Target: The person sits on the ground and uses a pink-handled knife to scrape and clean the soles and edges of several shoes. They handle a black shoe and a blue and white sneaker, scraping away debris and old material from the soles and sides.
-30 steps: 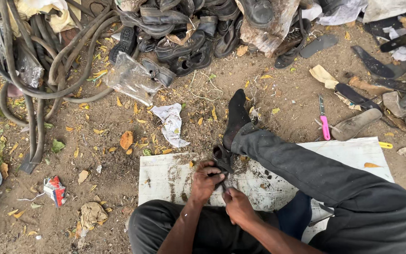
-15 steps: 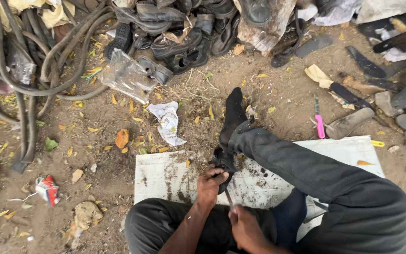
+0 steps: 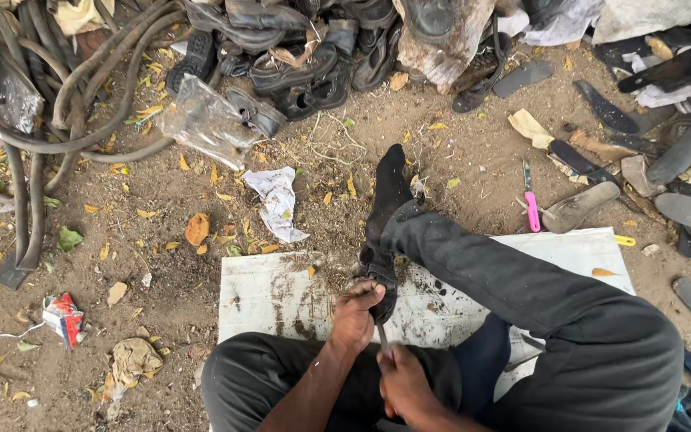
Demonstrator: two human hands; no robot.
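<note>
Bare dirt ground (image 3: 161,336) strewn with dry leaves and scraps carries a white board (image 3: 281,292), on which a person in dark trousers sits with the right leg stretched across it. At the board's far edge, near its middle, a dark piece of footwear (image 3: 379,268) lies under the stretched leg, just behind the black-socked foot (image 3: 389,188). The left hand (image 3: 355,314) is clamped over the near end of that dark piece, fingers curled round it. The right hand (image 3: 400,384), nearer the body, is closed in a fist around the handle of a thin metal tool (image 3: 381,336) whose shaft runs up toward the piece; whether the tip touches it cannot be told. Beyond the board's far right corner a pink-handled knife (image 3: 531,206) lies on the dirt beside a grey sole (image 3: 581,206). A crumpled paper (image 3: 279,204) lies past the board's far left corner. A heap of black shoes (image 3: 305,56) and rubber hoses (image 3: 57,104) fills the far ground.
</note>
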